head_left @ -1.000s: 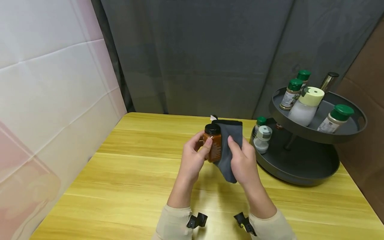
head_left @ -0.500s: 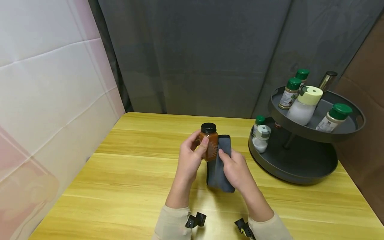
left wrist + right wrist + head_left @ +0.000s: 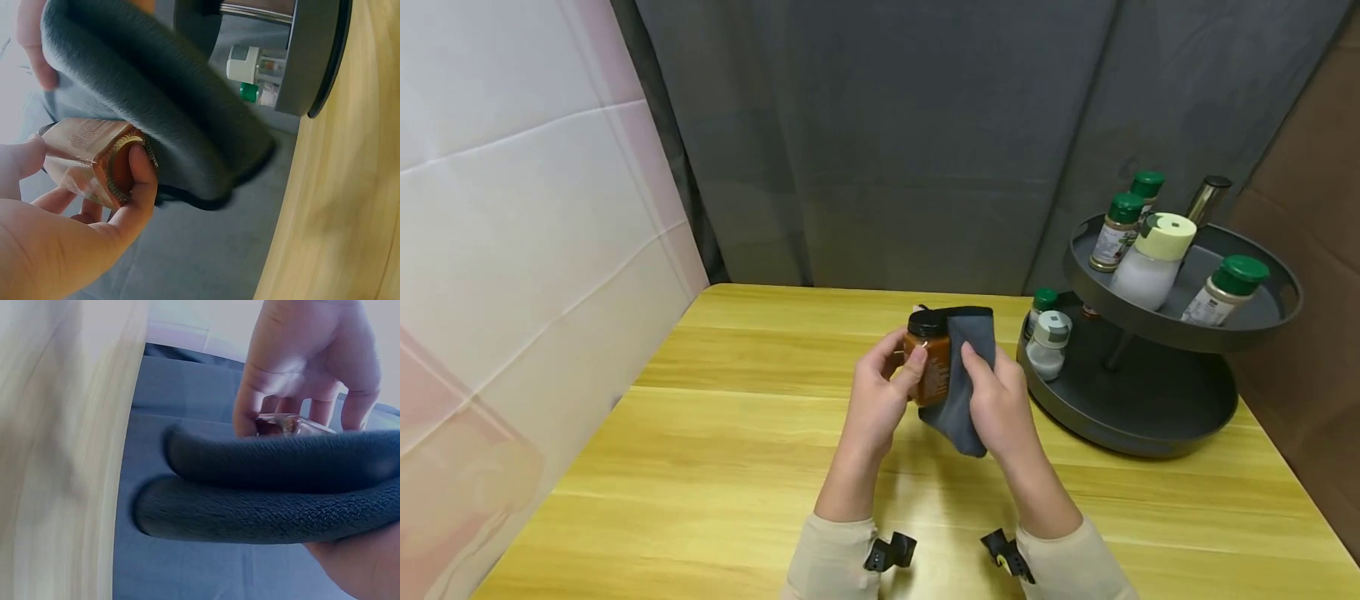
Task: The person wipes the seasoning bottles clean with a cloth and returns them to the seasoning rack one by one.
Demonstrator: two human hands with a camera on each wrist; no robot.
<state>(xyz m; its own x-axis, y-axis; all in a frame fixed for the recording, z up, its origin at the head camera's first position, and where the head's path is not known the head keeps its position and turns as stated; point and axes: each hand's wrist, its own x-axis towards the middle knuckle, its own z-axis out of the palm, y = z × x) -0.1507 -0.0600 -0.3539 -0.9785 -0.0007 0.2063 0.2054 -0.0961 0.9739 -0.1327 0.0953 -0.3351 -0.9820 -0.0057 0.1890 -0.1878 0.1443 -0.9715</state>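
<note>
Head view: The left grip (image 3: 880,387) is clamped on a small amber-brown jar (image 3: 935,375) with a black screw cap, its thumb on the near face. The jar is upright, slightly tilted, above the wood-grain yellow bench (image 3: 737,467). The right grip (image 3: 1000,404) is clamped on a folded dark-grey cloth (image 3: 957,412), its thumb on the near side. The cloth lies between the two grips, against the jar. To the right of the right grip stands a round, dark-grey two-tier stand (image 3: 1150,404). Its upper tier carries a white bottle with a pale-yellow cap (image 3: 1150,275) and green-capped spice bottles (image 3: 1112,242); its lower tier carries a clear shaker with a grey-and-white lid (image 3: 1047,354), nearest the right grip.

Left wrist view: The fingers and thumb of the left grip enclose the jar, with one fingertip on its base. The cloth hangs in a thick fold just beyond.

Right wrist view: The cloth extends from the right grip in two stacked folds. Behind it, the left grip holds the jar, mostly hidden.
</note>
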